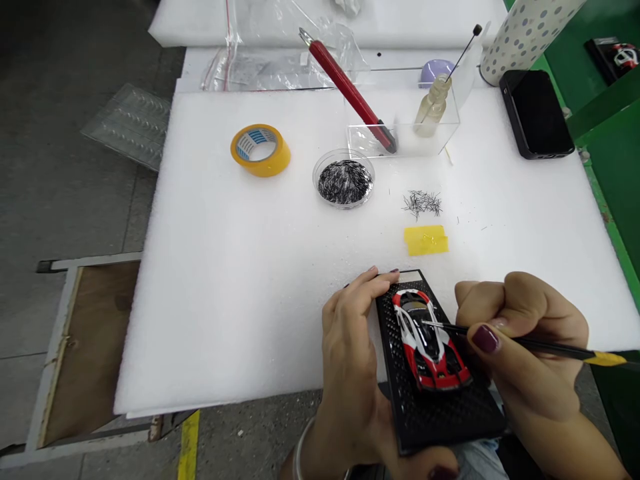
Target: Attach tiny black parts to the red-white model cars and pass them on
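Note:
A small red, white and black model car [429,340] sits on a black textured base [435,400] at the near edge of the white foam sheet [250,267]. My left hand [350,360] is wrapped round the base's left side, fingertips on its far corner. In my right hand [520,340] a thin black tool [530,343] with a yellow band is pinched, its metal tip touching the car's roof.
On the foam lie a yellow tape roll [261,149], a clear dish of tiny dark pins [344,179], a loose pile of pins [423,203] and a yellow tape strip [426,240]. Behind stand a clear box [405,130], red-handled tool [347,88], small bottle [433,105], black phone [537,113].

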`<state>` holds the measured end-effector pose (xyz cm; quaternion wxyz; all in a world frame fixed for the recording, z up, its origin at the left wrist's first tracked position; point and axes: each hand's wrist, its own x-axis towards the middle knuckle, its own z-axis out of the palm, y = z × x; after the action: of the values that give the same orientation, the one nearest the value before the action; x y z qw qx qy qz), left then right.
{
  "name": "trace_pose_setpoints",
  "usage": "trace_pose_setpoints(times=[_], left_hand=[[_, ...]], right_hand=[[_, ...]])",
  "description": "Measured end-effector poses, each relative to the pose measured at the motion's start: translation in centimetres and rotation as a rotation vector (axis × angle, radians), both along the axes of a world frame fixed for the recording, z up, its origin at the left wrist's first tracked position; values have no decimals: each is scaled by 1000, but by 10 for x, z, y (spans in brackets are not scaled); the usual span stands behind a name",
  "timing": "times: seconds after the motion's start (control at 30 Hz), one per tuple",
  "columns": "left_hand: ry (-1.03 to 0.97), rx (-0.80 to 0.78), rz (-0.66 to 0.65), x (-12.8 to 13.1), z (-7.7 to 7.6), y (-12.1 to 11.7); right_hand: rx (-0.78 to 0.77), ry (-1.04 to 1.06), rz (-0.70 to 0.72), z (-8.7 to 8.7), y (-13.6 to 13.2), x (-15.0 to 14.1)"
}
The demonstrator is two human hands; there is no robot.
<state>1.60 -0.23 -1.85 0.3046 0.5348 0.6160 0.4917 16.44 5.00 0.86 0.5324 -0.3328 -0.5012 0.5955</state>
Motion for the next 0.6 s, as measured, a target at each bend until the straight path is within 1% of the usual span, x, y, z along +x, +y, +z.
trace_pose_setpoints(times=[0.17,0.43,0.6], left_hand=[[5,-3,-25,-2,-2,0],[22,-8,0,1,1,0],[17,2,-1,1,0,0]], right_hand=[[-2,-5,-3,1,0,-1],[-9,6,-9,1,0,-2],[-27,24,2,1,-1,-1]])
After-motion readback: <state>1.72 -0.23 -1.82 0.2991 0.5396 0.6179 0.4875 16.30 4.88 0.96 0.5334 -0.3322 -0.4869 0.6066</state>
